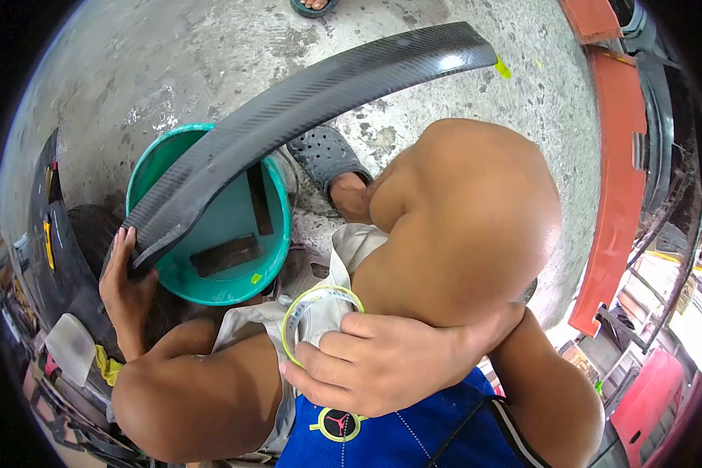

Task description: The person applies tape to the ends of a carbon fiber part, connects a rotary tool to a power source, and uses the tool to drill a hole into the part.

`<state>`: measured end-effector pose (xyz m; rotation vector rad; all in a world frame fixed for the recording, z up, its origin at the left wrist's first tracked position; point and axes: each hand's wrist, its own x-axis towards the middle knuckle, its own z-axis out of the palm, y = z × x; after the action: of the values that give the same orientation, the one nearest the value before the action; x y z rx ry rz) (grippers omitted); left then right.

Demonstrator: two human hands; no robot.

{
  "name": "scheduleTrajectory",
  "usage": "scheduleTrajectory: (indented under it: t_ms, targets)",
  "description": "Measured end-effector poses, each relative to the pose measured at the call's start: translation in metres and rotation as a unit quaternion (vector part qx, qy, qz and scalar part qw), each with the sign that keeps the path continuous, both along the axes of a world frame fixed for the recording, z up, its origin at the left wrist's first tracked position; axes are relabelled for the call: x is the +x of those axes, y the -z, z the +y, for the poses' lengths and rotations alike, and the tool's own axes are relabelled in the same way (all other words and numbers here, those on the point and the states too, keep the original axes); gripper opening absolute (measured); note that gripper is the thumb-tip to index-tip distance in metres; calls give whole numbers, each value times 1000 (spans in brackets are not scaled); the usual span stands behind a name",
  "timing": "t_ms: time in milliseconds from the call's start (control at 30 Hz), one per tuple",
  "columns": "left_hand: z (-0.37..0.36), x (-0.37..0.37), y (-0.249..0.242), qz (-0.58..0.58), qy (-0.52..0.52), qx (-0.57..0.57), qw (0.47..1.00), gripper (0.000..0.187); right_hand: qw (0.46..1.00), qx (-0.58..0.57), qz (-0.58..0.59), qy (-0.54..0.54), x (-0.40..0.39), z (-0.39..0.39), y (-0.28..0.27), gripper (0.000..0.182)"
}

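Note:
A long, curved carbon-fibre panel point(320, 97) lies slanted across the top of a teal bucket point(287, 226). My left hand point(125, 288) grips its near left end, fingers over the edge and thumb beneath. The panel's far right end reaches out over the floor, with a bit of yellow-green tape point(503, 69) hanging from its corner. In front of my lap, my right hand point(378, 363) is closed around a roll of yellow-green tape point(290, 331), whose printed inner core shows. Cloudy liquid and dark flat strips point(225, 256) are inside the bucket.
Another dark curved part point(54, 234) leans at the left, near a translucent plastic container point(72, 349) and a yellow cloth point(108, 365). An orange-red panel point(612, 187) stands along the right. My foot in a dark clog point(327, 160) is beside the bucket; another person's foot point(314, 5) shows at the top.

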<state>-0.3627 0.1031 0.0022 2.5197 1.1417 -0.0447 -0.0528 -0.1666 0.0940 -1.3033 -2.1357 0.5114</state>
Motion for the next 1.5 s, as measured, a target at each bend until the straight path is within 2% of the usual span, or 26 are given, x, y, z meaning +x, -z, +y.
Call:
scheduleTrajectory:
  t_ms: [233, 300, 367, 400, 467, 500, 567, 600, 700, 800, 1500]
  targets:
    - [0, 2, -2, 20, -1, -18, 1000, 81, 1000, -7, -10, 9, 8, -3, -1, 37]
    - [-2, 4, -2, 3, 3, 10, 1000, 73, 1000, -10, -21, 0, 8, -2, 1, 36]
    - [-4, 7, -2, -1, 4, 33, 999, 72, 996, 66, -18, 61, 0, -1, 11, 32]
    - [-4, 10, -5, -4, 19, 39, 999, 71, 996, 73, -4, 54, 5, 7, 5, 32]
    - [-5, 12, -8, 15, 12, 36, 999, 73, 991, 31, -111, -64, 28, 22, -14, 31]
    - [-4, 9, -6, 11, 12, 31, 999, 75, 992, 43, -91, -75, 26, 17, -13, 31]
    - [-5, 9, -8, 32, 6, 42, 999, 78, 995, 20, -99, 7, 15, 7, -15, 31]
    - [-4, 7, -7, 18, 24, 56, 998, 78, 993, -2, -117, -14, 12, 13, -18, 31]
    - [-6, 11, -8, 32, 19, 61, 997, 75, 998, -30, -37, -39, 8, 13, -4, 32]
    - [-8, 10, -5, 42, 16, 73, 996, 75, 999, -26, -17, -29, 6, 14, -4, 31]
    - [-12, 11, -5, 6, 11, 82, 997, 79, 999, -25, -13, -39, 2, 20, -5, 28]
